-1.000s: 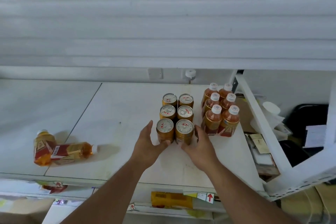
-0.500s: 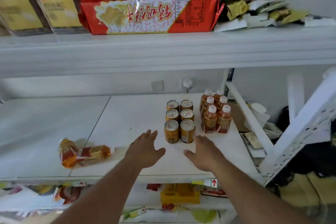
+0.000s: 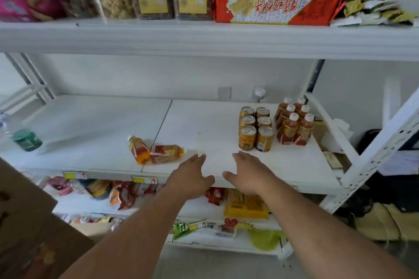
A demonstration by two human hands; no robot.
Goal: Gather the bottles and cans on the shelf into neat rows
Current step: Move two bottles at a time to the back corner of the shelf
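Observation:
Several gold cans (image 3: 255, 128) stand in two neat rows on the white middle shelf (image 3: 204, 120). Just right of them, several amber tea bottles (image 3: 294, 123) with white caps stand upright in two rows. Two more tea bottles (image 3: 154, 152) lie on their sides near the shelf's front edge, left of centre. My left hand (image 3: 192, 175) hovers open over the front edge, just right of the fallen bottles. My right hand (image 3: 248, 172) is open too, in front of the cans and apart from them. Neither hand holds anything.
A green-capped jar (image 3: 27, 140) sits at the shelf's far left. The upper shelf (image 3: 204, 36) overhead carries jars and red snack packs (image 3: 274, 7). Snack packets fill the lower shelves. A slanted white frame post (image 3: 381, 149) stands at the right, a cardboard box (image 3: 29, 222) at lower left.
Both hands have let go of the front cans and drawn back toward the shelf's front edge, drifting left. The view has pulled back and tilted up, showing the upper shelf.

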